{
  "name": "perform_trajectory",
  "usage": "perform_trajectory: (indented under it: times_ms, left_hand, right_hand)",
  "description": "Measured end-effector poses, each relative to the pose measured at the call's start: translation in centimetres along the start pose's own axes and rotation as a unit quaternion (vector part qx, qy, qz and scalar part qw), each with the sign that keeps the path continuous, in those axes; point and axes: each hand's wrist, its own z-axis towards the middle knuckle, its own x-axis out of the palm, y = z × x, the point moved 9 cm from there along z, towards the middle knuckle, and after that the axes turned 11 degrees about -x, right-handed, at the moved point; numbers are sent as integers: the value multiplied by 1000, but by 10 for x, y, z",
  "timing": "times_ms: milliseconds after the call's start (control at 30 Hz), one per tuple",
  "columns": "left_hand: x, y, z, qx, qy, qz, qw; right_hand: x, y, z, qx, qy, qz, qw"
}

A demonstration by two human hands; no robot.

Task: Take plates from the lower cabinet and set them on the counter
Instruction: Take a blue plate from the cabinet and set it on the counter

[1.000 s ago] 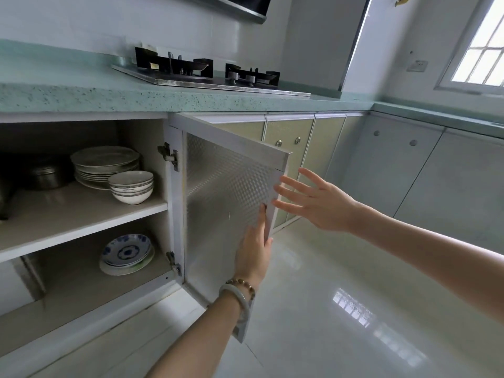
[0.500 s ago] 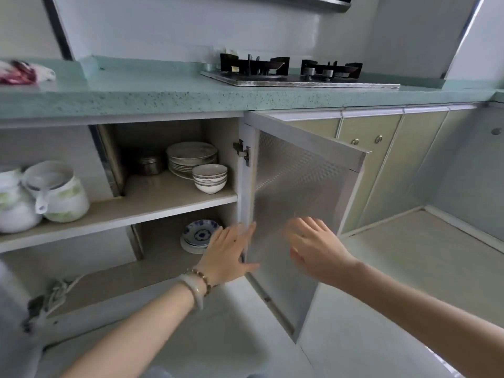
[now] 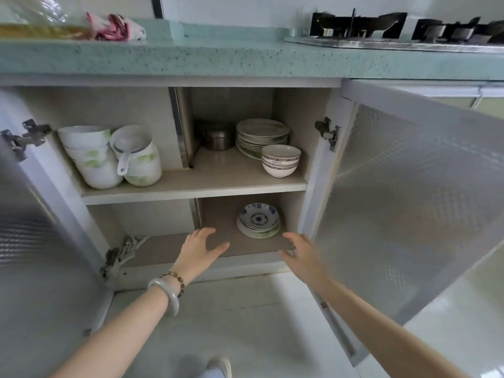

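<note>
Two hands: left hand [image 3: 200, 248] and right hand [image 3: 302, 255], both loose-fingered, holding nothing, low before the open cabinet [image 3: 313, 186]; right one blurred.
Upper shelf [image 3: 218, 174]: stack of plates [image 3: 262, 136] at back right, stack of bowls [image 3: 281, 160] just before it, steel pot [image 3: 218, 137] beside.
Lower shelf [image 3: 253, 245]: blue-patterned dish [image 3: 259, 217] atop plain plates [image 3: 257, 234], just beyond the hands.
Counter [image 3: 245, 61]: above the cabinet, gas hob [image 3: 395, 36] at right.

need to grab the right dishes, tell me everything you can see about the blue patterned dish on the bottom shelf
The blue patterned dish is a round, shallow, white piece, glazed like ceramic, with blue motifs round the rim and a blue ring at its centre. It lies face up on top of paler plain plates, at the right of the bottom shelf. Neither the left hand nor the right hand touches it.
</note>
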Motion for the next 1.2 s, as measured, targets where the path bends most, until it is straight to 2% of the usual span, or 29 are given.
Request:
perform_trajectory:
  times_ms: [67, 167, 333, 500, 700, 900, 1000, 1067, 1200]
  left_hand:
    - [17, 19, 23, -41, 16, -42, 998]
    - [38, 39, 65, -94, 14, -100, 990]
    - [81, 51, 142, -146, 26, -196, 969]
    - [125, 41, 208, -132, 48, -239, 961]
    - [180, 60, 260, -154, 34, -255, 954]
    - [221, 77, 306, -134, 68, -261, 954]
    - [228, 82, 328, -128, 37, -280, 951]
    - [230, 83, 342, -122, 19, -270, 955]
    - [245, 81, 365, -110, 36, -255, 960]
  right_hand:
    - [13, -19, 20, 33, -6, 29, 999]
    - [26, -54, 52, 87, -58, 71, 992]
    - [48, -117, 102, 178, -140, 142, 964]
    - [73, -154, 146, 189, -184, 186, 947]
    - [131, -205, 178, 220, -172, 238, 930]
    - [153, -244, 199, 242, -206, 314, 894]
    - [157, -259, 220, 247, -219, 354, 875]
    - [158, -266, 232, 242, -224, 350, 877]
    - [158, -277, 244, 242, -203, 299, 901]
